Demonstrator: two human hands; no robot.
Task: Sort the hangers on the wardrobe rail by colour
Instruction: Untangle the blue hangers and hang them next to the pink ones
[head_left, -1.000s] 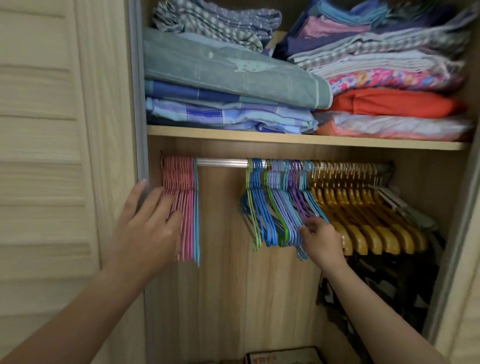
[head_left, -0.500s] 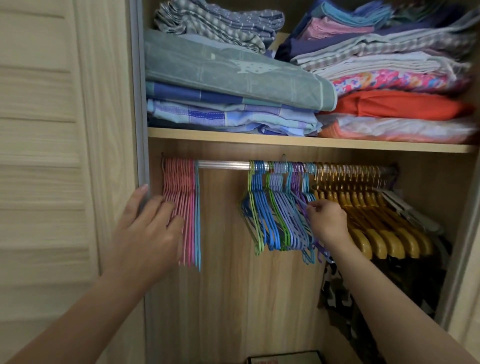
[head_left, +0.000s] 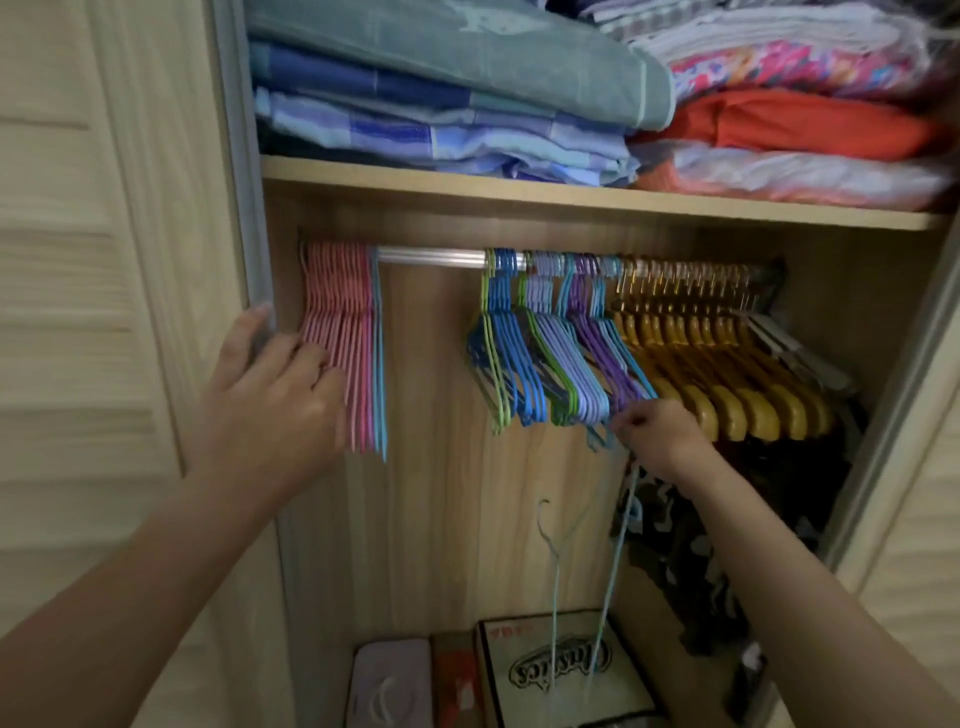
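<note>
Right hand (head_left: 655, 435) pinches a light-blue hanger (head_left: 613, 566); left hand (head_left: 270, 410) presses pink hangers (head_left: 340, 343).

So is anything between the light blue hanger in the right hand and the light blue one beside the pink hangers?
Nothing visible: the rail is bare there, and the light blue hanger hangs off the rail from the right hand.

Home wardrobe: hanger rail (head_left: 431, 257), folded bedding (head_left: 447, 67).
</note>
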